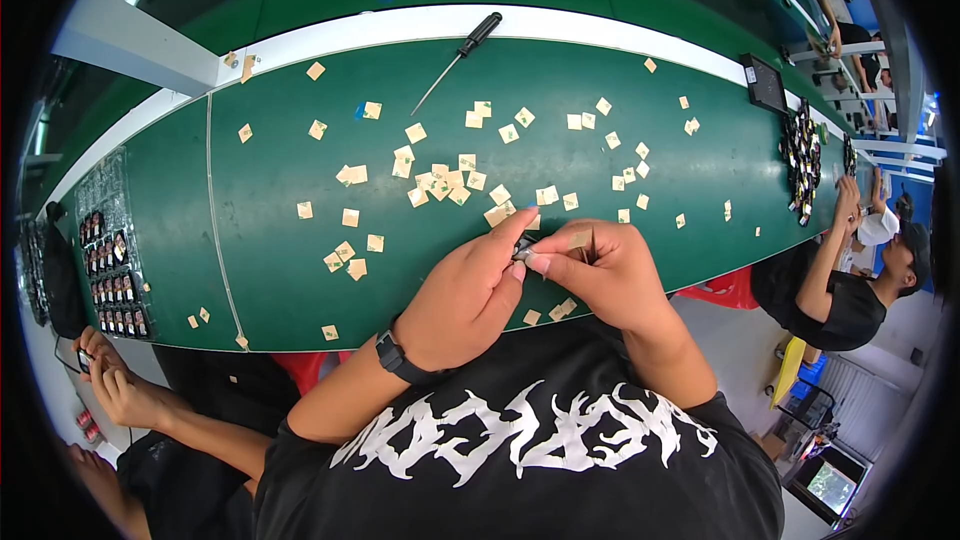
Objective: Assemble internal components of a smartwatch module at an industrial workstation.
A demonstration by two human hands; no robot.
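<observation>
Close to the table's near edge, my left hand (468, 290) pinches a small dark part (523, 248) with a greyish face between thumb and forefinger. My fingers cover most of it, so its exact kind is hidden. My right hand (618, 285) meets it from the other side, thumb tip touching the part. A small beige square (580, 239) shows at the curled right fingers. Around both hands, many beige adhesive squares (440, 172) with green marks lie scattered over the green tabletop (270, 260).
A black-handled screwdriver (481, 34) lies at the far white ledge. On the left, a clear tray (115, 285) holds rows of small black parts. A pile of black parts (803, 160) and a black box (764, 83) stand at right. Co-workers sit on both sides.
</observation>
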